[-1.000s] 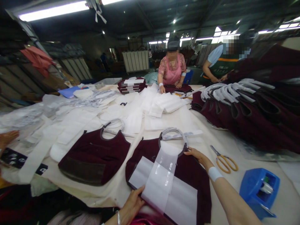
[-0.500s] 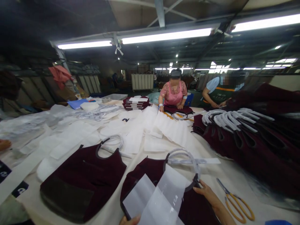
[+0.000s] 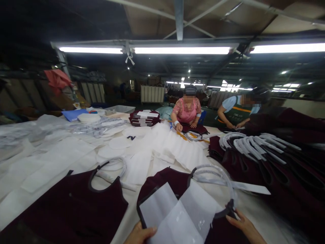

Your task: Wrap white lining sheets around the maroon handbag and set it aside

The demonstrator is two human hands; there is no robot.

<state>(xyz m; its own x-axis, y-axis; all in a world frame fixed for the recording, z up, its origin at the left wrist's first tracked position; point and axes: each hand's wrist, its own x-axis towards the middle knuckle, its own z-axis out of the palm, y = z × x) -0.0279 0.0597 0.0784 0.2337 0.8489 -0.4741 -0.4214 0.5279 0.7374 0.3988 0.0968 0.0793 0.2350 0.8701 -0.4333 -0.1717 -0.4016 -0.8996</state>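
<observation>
At the bottom edge, the left hand (image 3: 139, 235) rests on the lower corner of a white paper sheet (image 3: 177, 217), thumb laid across the edge and pressing it down; the other fingers are out of view, so I cannot tell whether they curl under. The sheet lies folded over the front of a maroon bag (image 3: 165, 181), just beyond the knuckles. Further left of that hand, a second maroon bag (image 3: 73, 206) lies flat with its ring handle (image 3: 111, 169) wrapped in white.

To the right, the right hand (image 3: 241, 225) sits at the base of the wrapped handle (image 3: 218, 179) of the bag being worked, fingers loosely bent and touching the dark end of the ring, not clearly pinching it. Past that hand, a stack of maroon bags (image 3: 266, 159) fans out.

It looks like the wrapping step: paper is being settled over the bag's face. The next move seems to call for holding the handle steady while the sheet is smoothed flat and square.
</observation>
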